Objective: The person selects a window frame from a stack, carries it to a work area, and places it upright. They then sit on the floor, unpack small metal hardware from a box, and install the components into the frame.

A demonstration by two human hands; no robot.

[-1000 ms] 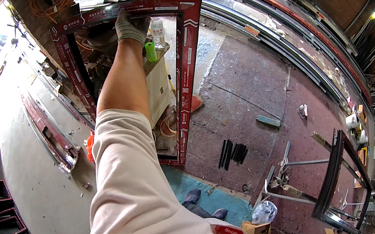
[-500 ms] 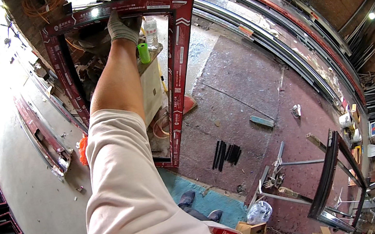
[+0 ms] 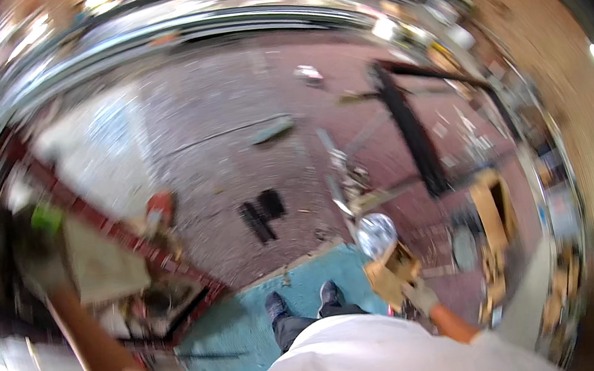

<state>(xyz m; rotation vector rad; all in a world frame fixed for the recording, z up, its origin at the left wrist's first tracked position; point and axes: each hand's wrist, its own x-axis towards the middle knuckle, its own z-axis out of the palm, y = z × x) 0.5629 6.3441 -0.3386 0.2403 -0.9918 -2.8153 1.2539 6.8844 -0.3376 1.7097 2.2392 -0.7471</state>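
Note:
At the far left, my left hand [image 3: 42, 268], in a pale work glove, is beside a large dark-red window frame [image 3: 140, 248] that stands tilted in view. Motion smears its fingers, so I cannot make out whether they grip the frame. A green cylinder [image 3: 46, 218] shows just past that hand. My right hand [image 3: 421, 297], also gloved, is low at the near edge of an open cardboard box [image 3: 386, 285]. Its fingertips are blurred against the box, and any item in them is hidden.
A clear plastic bag [image 3: 376, 234] sits behind the box. Farther right, a dark frame [image 3: 413, 136] rests on metal stands. Black strips [image 3: 256, 221] and a bluish block [image 3: 273, 130] lie on the floor. Long profiles [image 3: 209, 24] line the back. Another open box [image 3: 494, 212] stands right.
The view has swung to the right, so the dark-red frame and my left arm now sit at the left. My right hand has come into view at the cardboard box.

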